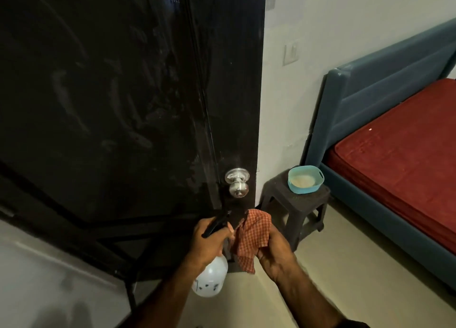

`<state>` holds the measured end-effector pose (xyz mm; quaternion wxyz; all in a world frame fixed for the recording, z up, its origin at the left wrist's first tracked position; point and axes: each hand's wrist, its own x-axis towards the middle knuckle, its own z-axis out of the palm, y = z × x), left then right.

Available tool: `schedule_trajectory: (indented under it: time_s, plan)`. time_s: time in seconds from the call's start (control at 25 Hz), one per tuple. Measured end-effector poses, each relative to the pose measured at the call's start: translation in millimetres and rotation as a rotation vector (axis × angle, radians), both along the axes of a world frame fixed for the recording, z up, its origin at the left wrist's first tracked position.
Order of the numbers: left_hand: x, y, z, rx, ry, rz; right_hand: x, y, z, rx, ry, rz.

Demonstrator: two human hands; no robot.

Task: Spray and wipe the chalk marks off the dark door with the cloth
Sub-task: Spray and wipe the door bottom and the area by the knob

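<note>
The left hand (208, 239) grips the black trigger head of a white plastic spray bottle (211, 276). The right hand (274, 250) holds a red checked cloth (253, 236), both low before the smeared dark wooden door (123, 93), below its silver knob (237, 183).

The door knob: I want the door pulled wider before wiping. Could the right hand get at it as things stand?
Probably, but not freely. The door knob sits just above the right hand with nothing between them, yet that hand grips the checked cloth, so it would grasp the knob through cloth.
</note>
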<state>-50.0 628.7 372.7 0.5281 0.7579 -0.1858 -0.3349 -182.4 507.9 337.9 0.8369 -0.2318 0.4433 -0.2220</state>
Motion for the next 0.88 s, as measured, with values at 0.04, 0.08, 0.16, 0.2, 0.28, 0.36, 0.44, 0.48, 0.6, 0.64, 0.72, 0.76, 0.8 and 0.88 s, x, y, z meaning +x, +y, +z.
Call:
schedule_trajectory:
  time_s: [0.04,0.08,0.16,0.2,0.28,0.36,0.44,0.48,0.6,0.64,0.72,0.76,0.8,0.88]
  plan:
    - [-11,2,4,0.009,-0.006,-0.034,-7,2,2,0.003,0.018,0.047]
    - [-19,4,8,0.01,-0.001,-0.06,-12,4,2,0.011,0.019,0.095]
    - [-33,7,15,0.006,-0.024,-0.106,-16,8,2,0.047,-0.013,0.146]
    - [-35,7,15,0.022,-0.047,-0.113,-17,10,3,0.075,-0.049,0.144]
    - [-39,9,17,0.072,-0.083,-0.123,-17,14,7,0.108,-0.147,0.112]
    - [-40,13,22,0.094,-0.102,-0.139,-17,16,16,0.102,-0.191,0.096]
    - [-39,18,25,0.102,-0.108,-0.113,-17,17,22,0.103,-0.211,0.1]
    - [-37,20,27,0.088,-0.096,-0.095,-17,18,25,0.088,-0.21,0.117]
    - [-34,29,33,0.084,-0.088,-0.133,-12,21,33,0.054,-0.196,0.162]
    - [-32,31,35,0.098,-0.098,-0.143,-9,22,39,0.029,-0.192,0.161]
    - [-30,32,42,0.123,-0.085,-0.123,-2,26,59,-0.04,-0.231,0.185]
    - [-29,33,49,0.117,-0.07,-0.101,2,28,71,-0.091,-0.256,0.217]
    - [-26,34,56,0.082,-0.052,-0.065,7,28,82,-0.169,-0.254,0.265]
    - [-14,34,79,-0.03,0.014,0.039,24,22,108,-0.439,-0.176,0.325]
